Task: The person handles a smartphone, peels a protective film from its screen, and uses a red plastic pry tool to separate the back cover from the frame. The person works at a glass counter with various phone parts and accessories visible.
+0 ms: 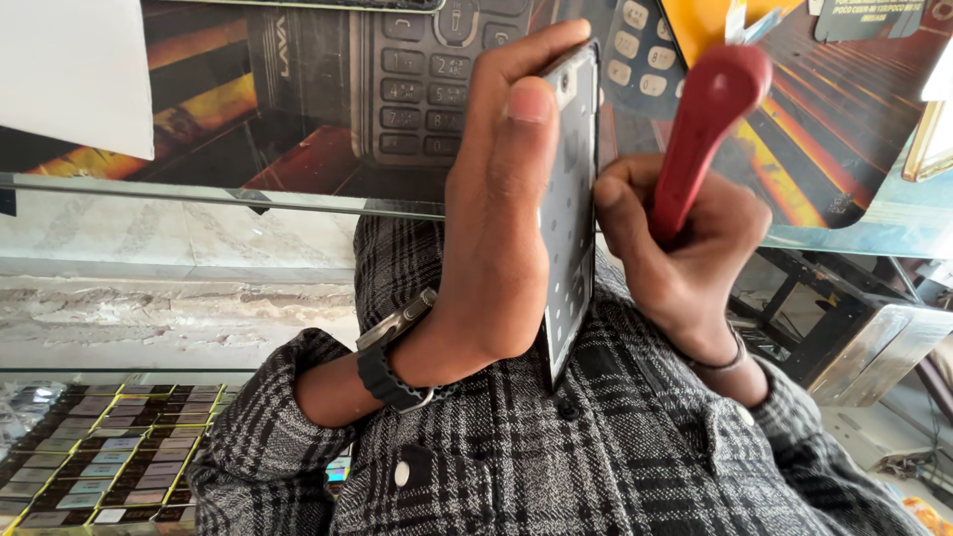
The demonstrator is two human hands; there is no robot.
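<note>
From the head view, I see my left hand (496,213) wrapped around a flat phone panel (571,199), held edge-on at centre frame. At three o'clock of it, my right hand (685,258) is closed on a red-handled tool (707,124), its tip against the panel. At seven o'clock sits a tray of small parts (109,457).

Posters and stock in a phone shop

A glossy orange-and-black keypad-phone poster (328,99) hangs above a glass shelf edge (199,194); yellow-edged trays of small flat packets (109,457) fill the lower-left display case.
</note>
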